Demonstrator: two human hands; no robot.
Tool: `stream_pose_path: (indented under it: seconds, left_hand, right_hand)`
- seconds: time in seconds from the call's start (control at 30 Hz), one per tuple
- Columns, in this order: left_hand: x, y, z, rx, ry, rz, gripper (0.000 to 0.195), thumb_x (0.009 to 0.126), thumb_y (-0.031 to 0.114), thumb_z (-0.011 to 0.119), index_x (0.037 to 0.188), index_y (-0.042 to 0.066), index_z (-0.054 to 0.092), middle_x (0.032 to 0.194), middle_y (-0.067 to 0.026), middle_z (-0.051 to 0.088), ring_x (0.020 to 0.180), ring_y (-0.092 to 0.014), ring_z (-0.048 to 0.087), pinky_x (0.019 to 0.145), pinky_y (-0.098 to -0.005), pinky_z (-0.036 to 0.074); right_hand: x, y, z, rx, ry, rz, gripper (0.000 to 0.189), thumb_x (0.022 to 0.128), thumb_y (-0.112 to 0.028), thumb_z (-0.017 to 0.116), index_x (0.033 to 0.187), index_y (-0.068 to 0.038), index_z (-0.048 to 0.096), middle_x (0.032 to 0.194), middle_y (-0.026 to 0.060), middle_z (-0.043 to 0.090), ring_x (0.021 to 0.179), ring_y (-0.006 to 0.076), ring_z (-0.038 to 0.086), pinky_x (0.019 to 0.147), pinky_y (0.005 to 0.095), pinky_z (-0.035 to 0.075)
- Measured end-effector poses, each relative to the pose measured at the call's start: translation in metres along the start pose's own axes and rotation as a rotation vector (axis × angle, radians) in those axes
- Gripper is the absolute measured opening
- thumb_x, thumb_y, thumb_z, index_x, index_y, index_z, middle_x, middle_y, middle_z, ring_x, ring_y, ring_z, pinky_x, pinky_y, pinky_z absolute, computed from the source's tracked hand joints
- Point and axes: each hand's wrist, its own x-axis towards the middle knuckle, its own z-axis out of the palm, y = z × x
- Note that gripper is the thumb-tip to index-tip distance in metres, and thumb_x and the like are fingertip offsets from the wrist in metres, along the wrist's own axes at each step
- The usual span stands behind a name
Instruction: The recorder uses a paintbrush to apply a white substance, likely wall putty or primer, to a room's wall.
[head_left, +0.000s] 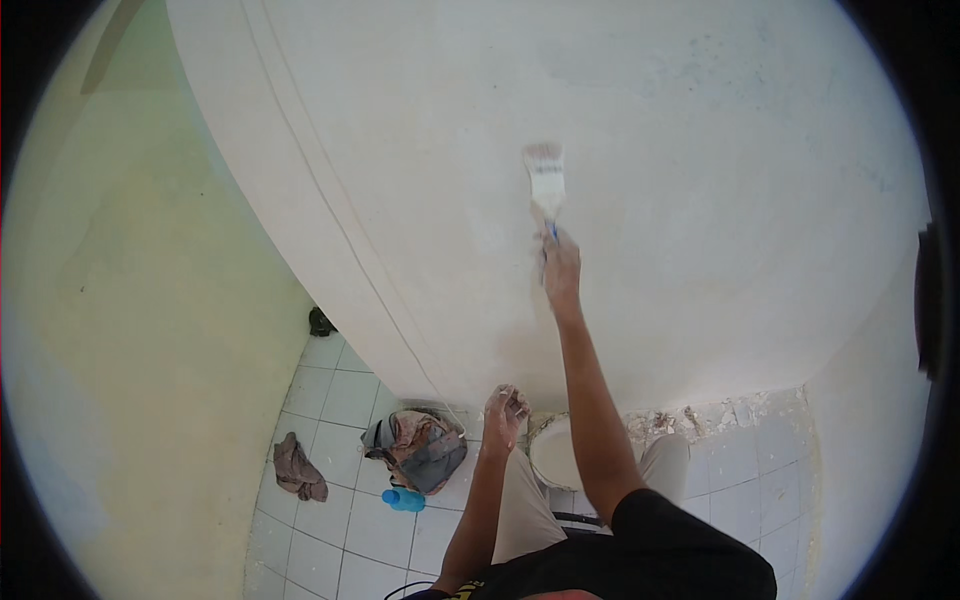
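Note:
A wide paintbrush (547, 176) with whitish paint over its head and a blue part on its handle is held in my right hand (561, 266). Its bristles point up the picture, against or close to the off-white wall (450, 172); contact cannot be told for sure. My left hand (507, 409) is raised low before the wall, fingers curled and marked with white, with nothing seen in it. Between my legs, partly behind my right forearm, stands a round bucket (551, 450) of whitish paint.
A patterned bag (431, 454), a blue bottle (405, 500) and a brown cloth (298, 469) lie on the tiled floor (375, 517) at left. A thin cable (349, 240) runs down the wall. Loose flakes (667, 424) line the wall's foot. A yellowish-green wall (165, 300) stands left.

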Motion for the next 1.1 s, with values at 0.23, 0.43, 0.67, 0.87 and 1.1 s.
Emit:
stream_pose_path:
  seconds: [0.23, 0.43, 0.67, 0.87, 1.1]
  left_hand:
    - [-0.003, -0.001, 0.004, -0.002, -0.028, 0.005, 0.013, 0.089, 0.023, 0.057, 0.091, 0.011, 0.053, 0.079, -0.0010, 0.051, 0.075, -0.015, 0.051, 0.072, -0.0308, 0.042]
    - [-0.005, 0.004, 0.004, -0.008, -0.010, 0.034, 0.013, 0.090, 0.022, 0.056, 0.093, 0.010, 0.052, 0.079, -0.0016, 0.051, 0.074, -0.014, 0.051, 0.071, -0.0303, 0.043]
    - [0.000, 0.004, 0.007, -0.020, -0.062, 0.031, 0.012, 0.090, 0.022, 0.055, 0.093, 0.010, 0.053, 0.080, -0.0015, 0.051, 0.074, -0.015, 0.051, 0.072, -0.0306, 0.042]
    - [-0.001, 0.003, 0.009, -0.015, -0.044, 0.046, 0.011, 0.090, 0.021, 0.056, 0.091, 0.011, 0.053, 0.080, -0.0012, 0.051, 0.074, -0.014, 0.051, 0.072, -0.0308, 0.043]
    - [-0.002, 0.008, 0.002, -0.023, -0.002, 0.048, 0.013, 0.088, 0.022, 0.057, 0.090, 0.010, 0.052, 0.079, -0.0016, 0.052, 0.072, -0.014, 0.052, 0.069, -0.0302, 0.044]
  right_hand:
    - [-0.064, 0.010, 0.002, 0.118, 0.037, 0.149, 0.032, 0.097, -0.030, 0.043, 0.081, -0.004, 0.055, 0.055, -0.0009, 0.040, 0.045, 0.0073, 0.036, 0.041, 0.0253, 0.032]
    - [0.017, -0.063, 0.019, 0.008, 0.016, -0.349, 0.037, 0.098, -0.035, 0.043, 0.079, -0.005, 0.053, 0.054, -0.0040, 0.038, 0.041, 0.0061, 0.033, 0.037, 0.0244, 0.030]
    - [-0.010, -0.100, -0.005, 0.031, -0.131, 0.092, 0.030, 0.097, -0.032, 0.043, 0.093, -0.004, 0.053, 0.058, -0.0024, 0.041, 0.045, 0.0068, 0.037, 0.038, 0.0244, 0.032]
    - [0.003, -0.139, -0.005, -0.552, 0.049, -0.229, 0.021, 0.093, -0.017, 0.044, 0.093, 0.001, 0.055, 0.075, 0.0192, 0.062, 0.067, 0.0306, 0.064, 0.055, 0.0438, 0.048]
    - [-0.012, -0.168, -0.026, -1.105, -0.021, -0.220, 0.015, 0.088, -0.011, 0.048, 0.087, 0.000, 0.058, 0.077, 0.0205, 0.062, 0.074, 0.0371, 0.064, 0.065, 0.0444, 0.053]
